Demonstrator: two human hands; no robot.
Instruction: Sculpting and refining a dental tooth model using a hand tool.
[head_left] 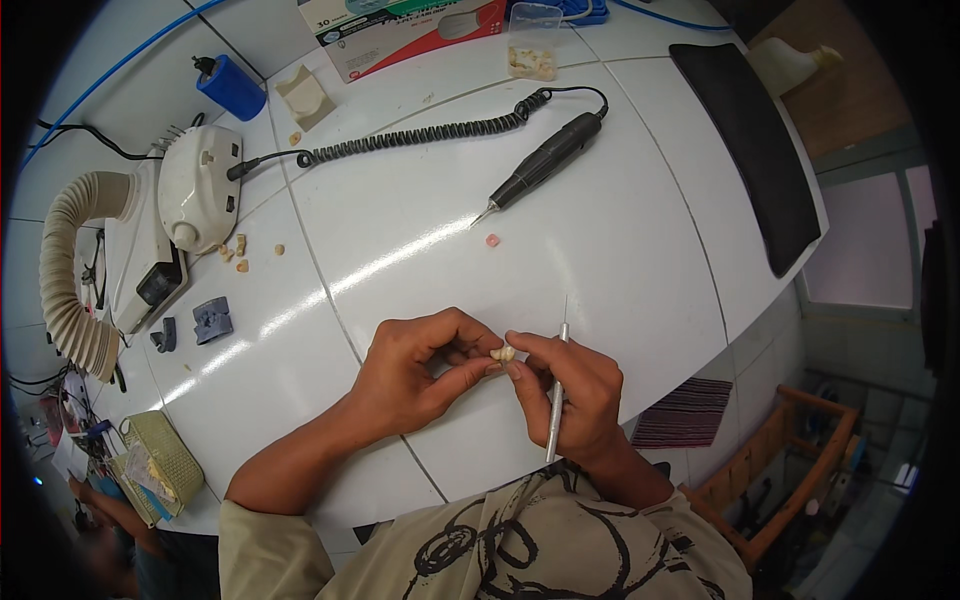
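Between the fingertips of both my hands is a small ivory-coloured dental crown (503, 354), just above the white tabletop. My left hand (415, 365) pinches it from the left with thumb and index finger, the other fingers curled in. From the right, the thumb and index finger of my right hand (575, 385) touch it too. That same hand holds a slim silver-handled tool (557, 405) upright across its fingers, its thin pointed tip facing away from me. Farther off lies a small pink piece (492, 240), near the tip of a black rotary handpiece (548, 160).
A coiled cord joins the handpiece to a white control box (200, 190), beside a ribbed hose (70, 270). Grey blocks (212, 320) and several tooth-coloured bits lie nearby. A black pad (745, 155) lines the right edge. Lower left, another person's arm (115, 508) is by a green basket (165, 455).
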